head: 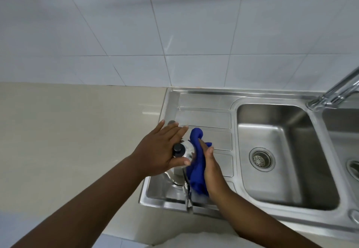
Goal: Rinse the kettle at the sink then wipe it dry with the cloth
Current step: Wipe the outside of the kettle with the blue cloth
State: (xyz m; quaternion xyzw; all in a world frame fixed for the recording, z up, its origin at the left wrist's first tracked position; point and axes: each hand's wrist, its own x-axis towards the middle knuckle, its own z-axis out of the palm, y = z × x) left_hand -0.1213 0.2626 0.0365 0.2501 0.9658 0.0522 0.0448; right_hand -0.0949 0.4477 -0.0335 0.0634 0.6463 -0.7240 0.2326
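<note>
A shiny steel kettle (186,150) with a black lid knob stands on the drainboard (204,115) of the steel sink. My left hand (161,150) lies over the kettle's top and left side, fingers spread, and steadies it. A blue cloth (197,168) is pressed against the kettle's right side by my right hand (211,170), whose palm lies flat on the cloth. Most of the kettle's body is hidden under both hands and the cloth.
The sink basin (291,170) with a round drain lies to the right of the drainboard. A chrome tap (338,90) reaches in from the upper right. A beige counter (68,131) spreads to the left, and white wall tiles rise behind.
</note>
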